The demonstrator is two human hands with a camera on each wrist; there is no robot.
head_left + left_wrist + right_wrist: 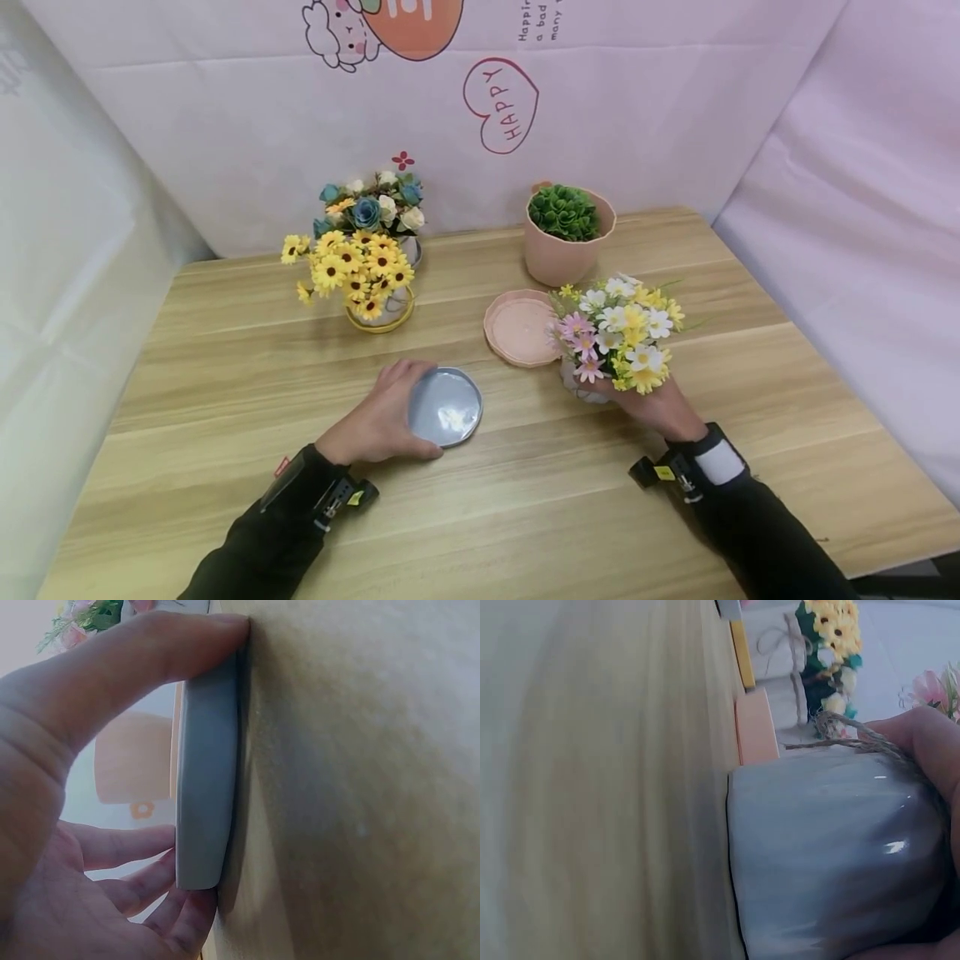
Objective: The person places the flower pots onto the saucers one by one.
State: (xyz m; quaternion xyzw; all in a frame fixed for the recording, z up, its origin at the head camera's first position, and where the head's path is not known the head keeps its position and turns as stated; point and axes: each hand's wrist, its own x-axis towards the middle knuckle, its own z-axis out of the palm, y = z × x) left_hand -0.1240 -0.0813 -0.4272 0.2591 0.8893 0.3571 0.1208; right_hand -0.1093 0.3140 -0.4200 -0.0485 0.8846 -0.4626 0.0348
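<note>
My left hand (pixel 375 423) holds a round grey-blue plant saucer (pixel 448 407) by its rim, thumb on the near side and fingers on the far side. In the left wrist view, the saucer's side wall (pixel 206 780) is right at the wooden tabletop. Over to the right, my right hand (pixel 662 410) grips a glossy grey-white flowerpot (pixel 832 847) with twine tied round it. White, yellow and pink artificial daisies (pixel 622 333) fill this pot and hide part of the hand. Its base is very close to the tabletop; whether they touch I cannot tell.
A pink scalloped saucer (pixel 522 329) lies just left of the daisies. Behind it stands a pink pot (pixel 558 254) with a green plant (pixel 564 213). At back left are potted yellow flowers (pixel 352 267) on a yellow saucer (pixel 382 329) and potted blue-and-white roses (pixel 371 210).
</note>
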